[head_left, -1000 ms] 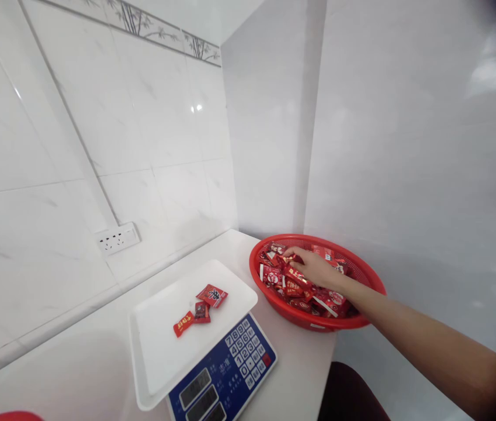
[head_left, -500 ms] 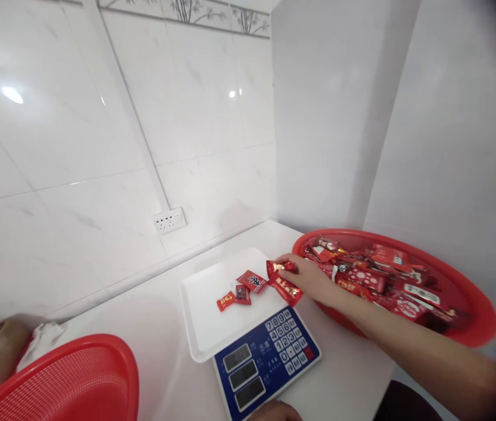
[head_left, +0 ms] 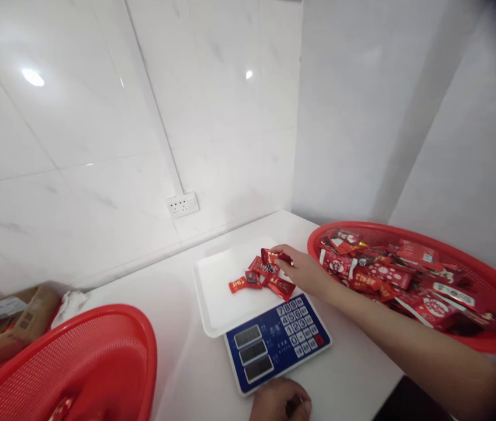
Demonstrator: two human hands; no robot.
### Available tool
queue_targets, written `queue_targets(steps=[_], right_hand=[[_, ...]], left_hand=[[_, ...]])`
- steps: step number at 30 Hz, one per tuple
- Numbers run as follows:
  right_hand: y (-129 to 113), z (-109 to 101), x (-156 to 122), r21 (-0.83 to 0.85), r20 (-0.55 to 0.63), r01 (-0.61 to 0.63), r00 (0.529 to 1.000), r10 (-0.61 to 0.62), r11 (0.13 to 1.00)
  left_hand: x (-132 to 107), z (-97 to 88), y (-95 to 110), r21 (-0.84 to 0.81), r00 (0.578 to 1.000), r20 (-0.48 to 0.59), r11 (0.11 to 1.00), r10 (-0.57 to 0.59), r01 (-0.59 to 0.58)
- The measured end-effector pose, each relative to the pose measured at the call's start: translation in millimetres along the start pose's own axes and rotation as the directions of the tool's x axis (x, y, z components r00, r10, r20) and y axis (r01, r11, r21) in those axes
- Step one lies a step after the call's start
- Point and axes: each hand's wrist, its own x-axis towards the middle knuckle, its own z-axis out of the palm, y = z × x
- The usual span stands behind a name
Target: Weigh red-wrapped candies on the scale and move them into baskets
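My right hand (head_left: pixel 302 270) pinches a small red wrapped candy (head_left: pixel 269 256) over the right side of the white scale tray (head_left: pixel 217 310). Just below the fingers, several red candy packets (head_left: pixel 280 287) lie in a loose cluster on the tray. My left hand (head_left: pixel 280 400) is curled at the near edge of the blue digital scale (head_left: pixel 269 345), fingers bent in and nothing visible in them. To the right of my right hand, a red oval basket (head_left: pixel 423 231) holds many red-wrapped candies, partly hidden by my forearm.
Another red basket (head_left: pixel 151 356) stands at the lower left, with some shiny wrappers low inside. Behind it are an open cardboard box (head_left: pixel 33 327) and a white cloth (head_left: pixel 70 307). The tiled wall carries a power socket (head_left: pixel 183 204) behind the white table (head_left: pixel 177 286).
One of the packets from my right hand now lies on the tray; the other candy stays in the fingers. My left hand shows more fully. The whole view has shifted.
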Motion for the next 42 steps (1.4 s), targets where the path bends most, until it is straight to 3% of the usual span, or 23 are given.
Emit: queue_targets(steps=[7,15,20,23,26,30,34,37,42], right_hand=[[-13,4,-13,-0.044,0.081,-0.015,0.997,0.018,0.999],[-25,13,-20,0.013,0.187,0.041,0.981,-0.043,0.999],[-31,19,-21,-0.083,0.255,0.063,0.966,-0.04,0.995],[-31,15,-20,-0.195,0.205,0.1,0.977,-0.059,0.976],[-29,4,-26,-0.173,0.091,0.113,0.991,-0.098,0.978],[-17,-8,-58,-0.073,-0.089,0.103,0.99,-0.109,0.992],[12,4,-109,-0.073,-0.16,0.192,0.966,-0.201,0.979],[31,25,-142,-0.044,-0.03,0.267,0.963,-0.268,0.963],[38,54,-167,0.055,0.189,0.202,0.96,-0.208,0.978]], left_hand=[[-8,-11.7,19,-0.073,1.0,0.017,0.997,0.003,-0.001],[-9,-12.7,20,-0.068,1.0,0.025,0.998,-0.007,0.008],[-7,-11.8,17,-0.068,1.0,0.028,0.998,-0.002,0.004],[-7,-11.5,16,-0.073,1.0,0.025,0.997,-0.004,0.006],[-8,-11.5,16,-0.082,1.0,0.023,0.997,0.013,-0.011],[-9,-12.3,18,-0.084,1.0,0.024,0.996,0.011,-0.009],[-8,-12.0,18,-0.054,0.999,0.028,0.998,0.027,-0.025],[-7,-10.3,16,-0.053,0.999,0.025,0.998,0.042,-0.041],[-6,-6.8,13,-0.018,0.996,-0.002,0.995,0.093,-0.093]])
